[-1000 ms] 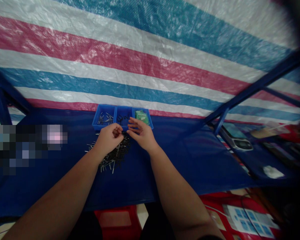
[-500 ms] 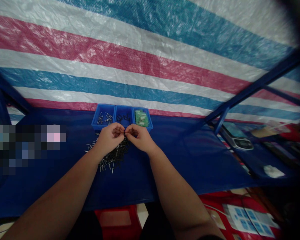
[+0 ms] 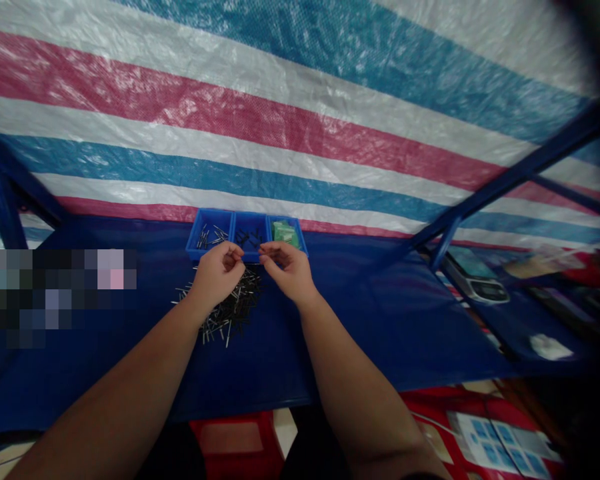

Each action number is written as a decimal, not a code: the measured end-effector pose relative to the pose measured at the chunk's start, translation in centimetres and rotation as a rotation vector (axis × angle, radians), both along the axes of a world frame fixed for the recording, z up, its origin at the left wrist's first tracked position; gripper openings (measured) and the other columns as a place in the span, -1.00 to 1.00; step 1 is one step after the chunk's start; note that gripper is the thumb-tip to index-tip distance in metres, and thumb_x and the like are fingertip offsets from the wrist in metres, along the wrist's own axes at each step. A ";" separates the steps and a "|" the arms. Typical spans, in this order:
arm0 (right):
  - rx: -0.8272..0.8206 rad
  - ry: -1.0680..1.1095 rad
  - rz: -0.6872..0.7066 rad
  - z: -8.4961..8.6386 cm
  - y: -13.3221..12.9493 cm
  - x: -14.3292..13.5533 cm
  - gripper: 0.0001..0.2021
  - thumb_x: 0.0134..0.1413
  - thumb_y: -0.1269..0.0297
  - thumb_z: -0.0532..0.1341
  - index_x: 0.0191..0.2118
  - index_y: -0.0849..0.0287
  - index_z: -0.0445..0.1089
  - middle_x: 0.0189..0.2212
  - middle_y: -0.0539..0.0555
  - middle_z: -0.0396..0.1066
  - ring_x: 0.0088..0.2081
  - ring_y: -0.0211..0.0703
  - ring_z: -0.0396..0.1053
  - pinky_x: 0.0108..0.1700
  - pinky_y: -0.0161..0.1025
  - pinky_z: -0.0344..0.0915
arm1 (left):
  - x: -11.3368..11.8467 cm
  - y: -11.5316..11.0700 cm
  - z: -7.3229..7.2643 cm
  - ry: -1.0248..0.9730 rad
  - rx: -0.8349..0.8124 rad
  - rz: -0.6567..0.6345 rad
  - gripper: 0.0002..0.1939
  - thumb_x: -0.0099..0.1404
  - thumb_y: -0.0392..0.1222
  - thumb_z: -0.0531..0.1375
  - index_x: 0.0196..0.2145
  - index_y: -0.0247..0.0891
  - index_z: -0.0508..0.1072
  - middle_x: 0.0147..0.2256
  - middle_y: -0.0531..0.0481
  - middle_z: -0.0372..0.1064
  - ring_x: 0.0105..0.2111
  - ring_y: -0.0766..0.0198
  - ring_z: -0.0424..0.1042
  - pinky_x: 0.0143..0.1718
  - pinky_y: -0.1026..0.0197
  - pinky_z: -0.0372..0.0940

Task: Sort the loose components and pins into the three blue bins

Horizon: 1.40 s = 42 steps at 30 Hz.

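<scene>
My left hand (image 3: 221,270) is closed in a pinch above a pile of thin black and silver pieces (image 3: 235,303); what its fingertips hold is too small to name. Just to the right, my right hand (image 3: 287,267) has thumb and fingers bent toward each other, with something dark and tiny near the fingertips. A small gap separates the two hands. Behind them stand three blue bins side by side: the left bin (image 3: 193,243) with thin metal pieces, the middle bin (image 3: 251,219) with small black parts, the right bin (image 3: 304,243) with green packets (image 3: 285,232).
The blue table (image 3: 380,307) runs across the view, with a striped sheet (image 3: 280,127) behind it. At the right are a scale (image 3: 487,291), a crumpled white piece (image 3: 550,347) and a blue frame bar (image 3: 505,175). A red stool (image 3: 235,443) shows below.
My hands have moved apart from where their fingertips met. My right hand has shifted slightly right, and its fingers are a little more spread.
</scene>
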State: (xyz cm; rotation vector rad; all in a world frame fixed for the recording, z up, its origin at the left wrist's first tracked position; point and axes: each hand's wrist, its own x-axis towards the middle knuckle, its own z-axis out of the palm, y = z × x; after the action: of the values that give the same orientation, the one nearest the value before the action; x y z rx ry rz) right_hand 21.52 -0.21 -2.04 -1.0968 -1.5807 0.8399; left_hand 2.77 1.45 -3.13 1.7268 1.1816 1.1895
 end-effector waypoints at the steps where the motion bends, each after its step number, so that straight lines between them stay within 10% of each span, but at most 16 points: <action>1: 0.006 0.016 0.021 -0.1 0.0 0.0 -0.64 0.14 0.26 0.29 0.06 0.15 0.42 -0.03 0.19 0.49 -0.11 -0.14 0.49 -0.06 -0.14 0.48 | 0.0 0.0 0.0 0.010 0.007 -0.001 -0.82 0.12 -0.36 0.20 -0.26 -0.25 0.42 -0.41 0.04 0.41 -0.45 0.30 0.45 -0.42 0.26 0.35; 4: 0.008 -0.008 0.084 0.0 -0.1 -0.1 -0.46 0.10 0.29 0.31 0.22 0.13 0.32 0.08 0.23 0.43 -0.10 -0.14 0.49 -0.10 -0.16 0.49 | -0.1 -0.1 0.1 0.041 0.024 0.011 -0.81 0.12 -0.37 0.20 -0.27 -0.25 0.43 -0.40 0.04 0.41 -0.46 0.32 0.43 -0.44 0.28 0.31; 11: -0.059 -0.364 0.185 1.2 -0.6 0.5 -0.88 0.12 0.38 0.25 -0.21 0.22 0.50 -0.46 -0.01 0.44 -0.47 -0.31 0.33 -0.38 -0.33 0.26 | -0.2 -0.1 0.4 0.109 0.034 0.017 -0.83 0.11 -0.38 0.19 -0.30 -0.25 0.44 -0.41 0.05 0.43 -0.49 0.35 0.40 -0.46 0.29 0.27; 42: -0.136 -0.613 0.285 0.8 -0.8 1.0 -0.79 0.01 0.49 0.27 -0.18 0.19 0.50 -0.50 -0.07 0.43 -0.50 -0.33 0.30 -0.40 -0.35 0.12 | -0.1 -0.3 0.3 0.147 0.025 -0.037 -0.82 0.08 -0.39 0.18 -0.32 -0.24 0.44 -0.42 0.05 0.42 -0.47 0.31 0.40 -0.41 0.24 0.31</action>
State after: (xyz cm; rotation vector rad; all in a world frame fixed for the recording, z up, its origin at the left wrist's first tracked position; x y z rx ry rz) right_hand 22.50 -1.00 -1.27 -1.3258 -2.2556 0.8517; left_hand 2.66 1.15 -2.85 1.8731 1.2194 1.0750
